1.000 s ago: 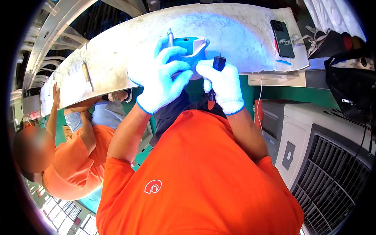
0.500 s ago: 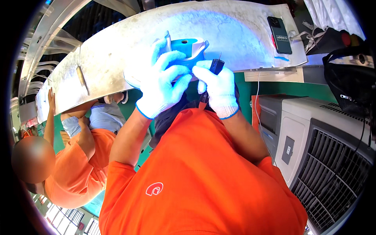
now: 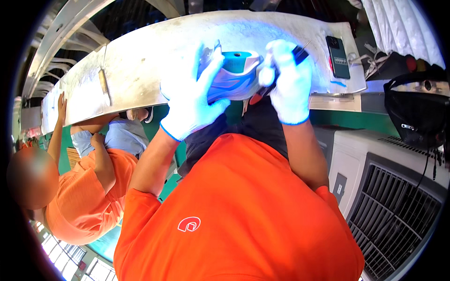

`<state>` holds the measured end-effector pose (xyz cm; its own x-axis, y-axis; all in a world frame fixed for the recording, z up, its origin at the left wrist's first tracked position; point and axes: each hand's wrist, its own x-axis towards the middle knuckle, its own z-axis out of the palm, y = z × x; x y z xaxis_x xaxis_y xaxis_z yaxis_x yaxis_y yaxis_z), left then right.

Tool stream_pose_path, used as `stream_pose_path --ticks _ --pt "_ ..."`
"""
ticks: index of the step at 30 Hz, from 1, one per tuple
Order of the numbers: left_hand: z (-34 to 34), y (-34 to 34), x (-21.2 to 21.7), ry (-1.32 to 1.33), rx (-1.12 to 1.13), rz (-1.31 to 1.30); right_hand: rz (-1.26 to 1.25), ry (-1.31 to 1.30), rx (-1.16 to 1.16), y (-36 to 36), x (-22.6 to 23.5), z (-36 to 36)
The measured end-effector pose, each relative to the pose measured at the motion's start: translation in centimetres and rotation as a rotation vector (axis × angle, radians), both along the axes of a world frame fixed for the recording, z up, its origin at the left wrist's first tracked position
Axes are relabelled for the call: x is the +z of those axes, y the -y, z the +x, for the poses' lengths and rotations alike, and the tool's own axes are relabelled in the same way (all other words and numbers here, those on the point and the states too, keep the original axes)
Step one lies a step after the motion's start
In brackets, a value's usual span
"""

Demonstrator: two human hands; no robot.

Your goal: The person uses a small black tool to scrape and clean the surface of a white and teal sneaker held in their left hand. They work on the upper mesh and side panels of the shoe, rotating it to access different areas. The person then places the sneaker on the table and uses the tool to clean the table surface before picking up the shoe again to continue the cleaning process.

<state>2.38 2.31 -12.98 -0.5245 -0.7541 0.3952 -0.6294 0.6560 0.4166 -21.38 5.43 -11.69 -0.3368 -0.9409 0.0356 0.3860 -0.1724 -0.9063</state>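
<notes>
A pale blue-and-white shoe (image 3: 234, 84) is at the near edge of the worktable, with a teal shoe last (image 3: 236, 63) filling its opening. My left hand (image 3: 190, 100), in a white knit glove, grips its left end, the fingers reaching over the far side and the thumb at the near side. Just right of the shoe, my gloved right hand (image 3: 290, 89) is closed round a dark-handled tool (image 3: 300, 55) with a thin needle-like tip pointing up and right. A red end of the tool shows below the fist. Bright bluish light washes out the gloves.
The pale worktable (image 3: 140, 61) curves across the view. A dark phone (image 3: 338, 57) lies at its right, a wooden-handled tool (image 3: 102, 82) at its left. A co-worker in orange (image 3: 93, 196) sits at left. A grey air cooler (image 3: 393, 201) and black bag (image 3: 417, 103) are at right.
My right hand has moved right, away from the shoe, with the tool tilting further right. The shoe has turned so its blue-striped side shows more. My left fingers have straightened somewhat.
</notes>
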Motion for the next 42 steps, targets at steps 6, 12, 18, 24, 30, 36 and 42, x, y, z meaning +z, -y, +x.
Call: stream_pose_path --ticks 6,12,18,24,30,36,42 --pt "0.9 0.5 0.9 0.197 0.006 -0.088 -0.041 0.173 0.068 6.0 -0.2 1.4" --pt "0.7 1.1 0.2 0.144 0.016 -0.106 -0.114 -0.001 0.067 6.7 -0.8 2.5" --pt "0.4 1.1 0.0 0.135 0.044 -0.11 -0.131 0.081 -0.014 6.1 -1.1 3.7" --pt "0.1 1.3 -0.4 0.129 0.066 -0.147 -0.16 0.119 0.011 5.7 -1.7 3.6" --pt "-0.1 2.7 -0.6 0.156 0.033 -0.04 -0.17 0.543 0.425 7.1 -3.2 1.0" --pt "-1.1 1.5 -0.6 0.217 0.115 -0.082 -0.196 0.431 0.373 6.9 -3.2 1.9" --pt "-2.5 1.8 -0.5 0.208 0.108 -0.064 -0.188 0.582 0.629 8.5 -3.6 2.0"
